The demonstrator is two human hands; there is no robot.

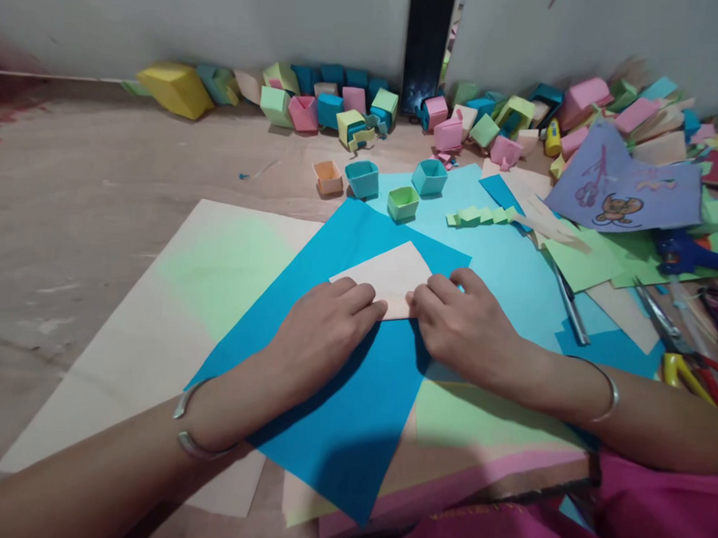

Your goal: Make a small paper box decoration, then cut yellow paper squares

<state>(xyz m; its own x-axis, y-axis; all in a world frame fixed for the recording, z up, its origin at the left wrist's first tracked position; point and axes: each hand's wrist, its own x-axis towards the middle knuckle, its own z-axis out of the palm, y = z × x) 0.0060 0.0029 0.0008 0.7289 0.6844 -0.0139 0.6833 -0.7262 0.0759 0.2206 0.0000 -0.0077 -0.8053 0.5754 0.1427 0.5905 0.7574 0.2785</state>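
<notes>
A small pale cream piece of paper (395, 272) lies over a blue sheet (334, 396), its near edge turned into a fold. My left hand (335, 324) grips the left part of that near edge, fingers curled and thumb pressed along it. On the right part of the same edge, my right hand (459, 310) pinches the paper between thumb and bent fingers. A short stretch of the folded edge shows between the two thumbs. The fingertips beneath the paper are hidden.
Beyond the hands stand small open paper boxes: orange (328, 177), teal (362, 178) and green (402, 203) among them. Several paper cubes (329, 111) line the wall beside a phone (427, 48). Scissors (691, 367), a knife-like metal tool (572, 306) and paper scraps lie rightward.
</notes>
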